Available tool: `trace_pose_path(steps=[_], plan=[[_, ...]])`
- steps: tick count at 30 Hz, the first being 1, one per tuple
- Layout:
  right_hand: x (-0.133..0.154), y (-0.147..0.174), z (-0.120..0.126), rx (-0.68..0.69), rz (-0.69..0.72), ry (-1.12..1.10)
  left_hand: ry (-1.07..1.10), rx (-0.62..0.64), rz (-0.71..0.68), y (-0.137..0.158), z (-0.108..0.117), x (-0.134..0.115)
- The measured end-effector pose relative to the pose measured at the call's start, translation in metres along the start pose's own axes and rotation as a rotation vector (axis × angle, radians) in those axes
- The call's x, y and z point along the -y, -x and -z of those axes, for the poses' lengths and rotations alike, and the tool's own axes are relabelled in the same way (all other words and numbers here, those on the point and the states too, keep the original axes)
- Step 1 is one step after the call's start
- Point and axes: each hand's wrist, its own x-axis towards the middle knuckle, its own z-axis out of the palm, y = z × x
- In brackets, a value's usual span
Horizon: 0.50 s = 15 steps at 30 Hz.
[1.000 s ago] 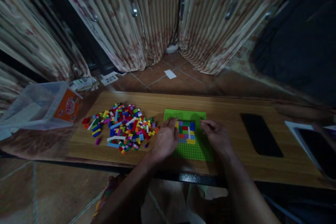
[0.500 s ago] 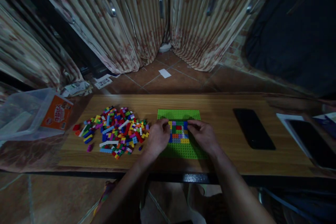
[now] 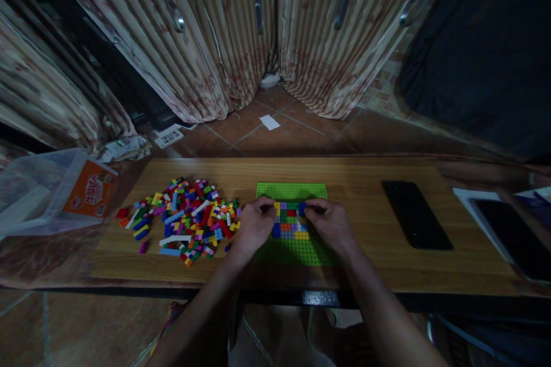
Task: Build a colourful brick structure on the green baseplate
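Observation:
A green studded baseplate (image 3: 295,252) lies on the wooden table, with a multicoloured patch of toy bricks (image 3: 291,220) built near its middle. My right hand (image 3: 334,226) has its fingers pinched at the patch's far right corner, on a blue brick (image 3: 302,206). On the opposite side, my left hand (image 3: 255,226) is closed, its fingertips touching the patch's left edge by a yellow brick (image 3: 276,205). Whatever those left fingers pinch, if anything, is hidden. A heap of loose bricks (image 3: 196,219) spreads out left of the baseplate.
A black phone (image 3: 416,214) rests on the table (image 3: 357,175) to the right; another dark device (image 3: 514,235) lies on papers at the far right. Beyond the table's left end stands a clear plastic box (image 3: 41,189) with an orange label. Curtains (image 3: 232,46) hang behind.
Both hands stay at the brick patch with almost the same grip. The right fingers have shifted slightly over the blue brick. The whole view has moved a little.

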Motion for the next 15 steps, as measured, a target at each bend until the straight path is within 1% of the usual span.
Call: trace_pose_path(steps=[5, 9, 13, 15], plan=[[-0.003, 0.001, 0.002, 0.005, 0.028, -0.012, 0.001, 0.009, -0.009, 0.003, 0.001, -0.005], [-0.004, 0.002, 0.005, 0.030, 0.036, 0.030, -0.047, 0.004, -0.031, 0.007, 0.002, -0.009], [-0.006, 0.006, 0.007, 0.047, 0.074, 0.046, -0.050, 0.021, -0.031, 0.011, 0.003, -0.011], [-0.008, 0.008, 0.009, 0.055, 0.067, 0.084, -0.065, 0.025, -0.037, 0.014, 0.003, -0.012]])
